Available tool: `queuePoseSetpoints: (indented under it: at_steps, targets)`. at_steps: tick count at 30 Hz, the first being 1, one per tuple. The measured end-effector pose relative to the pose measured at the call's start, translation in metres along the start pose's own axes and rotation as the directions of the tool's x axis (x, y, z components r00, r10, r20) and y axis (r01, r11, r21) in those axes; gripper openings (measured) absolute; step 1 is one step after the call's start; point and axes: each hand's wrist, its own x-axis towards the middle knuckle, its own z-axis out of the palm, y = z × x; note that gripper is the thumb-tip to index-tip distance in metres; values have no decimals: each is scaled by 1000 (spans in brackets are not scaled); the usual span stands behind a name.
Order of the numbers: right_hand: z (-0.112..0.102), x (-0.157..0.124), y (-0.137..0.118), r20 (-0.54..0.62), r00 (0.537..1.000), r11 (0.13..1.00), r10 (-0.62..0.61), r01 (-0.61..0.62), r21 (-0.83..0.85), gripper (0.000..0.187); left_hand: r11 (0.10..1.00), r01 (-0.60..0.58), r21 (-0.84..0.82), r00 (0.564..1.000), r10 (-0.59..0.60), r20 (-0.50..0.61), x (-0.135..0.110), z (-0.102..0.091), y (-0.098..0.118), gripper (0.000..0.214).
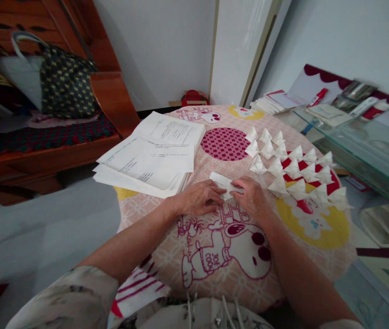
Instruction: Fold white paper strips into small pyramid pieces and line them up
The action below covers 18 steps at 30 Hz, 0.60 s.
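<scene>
A small folded piece of white paper [222,181] lies on the cloth-covered table between my two hands. My left hand [199,197] rests on its left side, fingers curled and pressing the paper down. On the right edge, my right hand [250,195] grips the paper between thumb and fingers. Beyond my left hand is a thick stack of printed sheets [167,153]. To the right of my right hand stand several pointed folded-paper pieces [293,169], set out in loose rows.
The round table wears a pink patterned tablecloth [226,278] with a cartoon dog. At right is a glass shelf [362,151] holding small items. A wooden bench [112,98] at left carries a dark patterned bag [67,82]. White walls stand behind.
</scene>
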Motion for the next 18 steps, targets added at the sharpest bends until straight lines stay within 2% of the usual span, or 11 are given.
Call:
queuePoseSetpoints:
  at_steps: [8,18]
  targets:
    - [4,3,5,-18,998,988,60,-56,143,22,998,-59,32,998,59,-27,-1,0,2,19]
    - [0,1,10,-36,992,981,125,-118,155,19,997,-7,75,1000,8,-3,-5,3,-1,28]
